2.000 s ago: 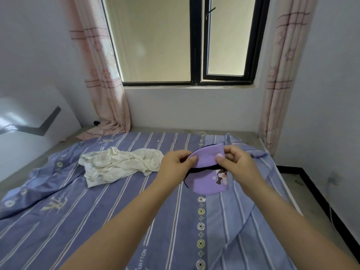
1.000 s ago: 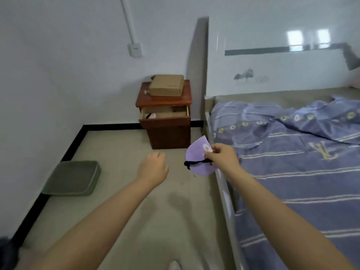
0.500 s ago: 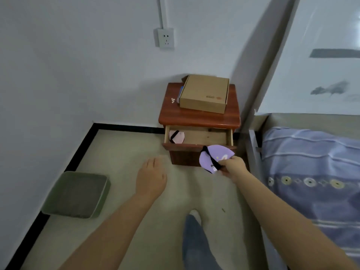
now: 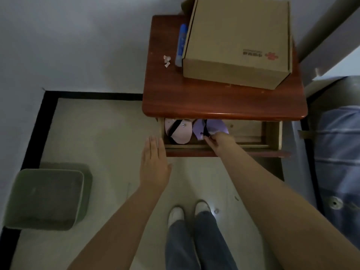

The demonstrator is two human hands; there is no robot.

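1. So, the right hand [image 4: 220, 142] is pinching the purple mask [image 4: 213, 128], fingers clamped on its strap, I think.
2. It's sitting in the drawer [image 4: 247, 131] beside a pink one [image 4: 178, 132].
3. The left hand [image 4: 154, 168] is hovering, fingers straight together.

From where the person stands, the nightstand [image 4: 214, 102] sits at twelve o'clock, its drawer [image 4: 253, 146] open toward them. On top, a box [image 4: 237, 36] lies back right, with a tube [image 4: 181, 45] just left of it. In the drawer's left end the left garment [image 4: 180, 131] and the right garment [image 4: 214, 127] lie side by side; the right hand [image 4: 220, 141] pinches the latter. The left hand [image 4: 154, 164] is just outside the drawer's left corner. The bed [image 4: 339, 143] lies at three o'clock, a bin [image 4: 46, 197] at nine
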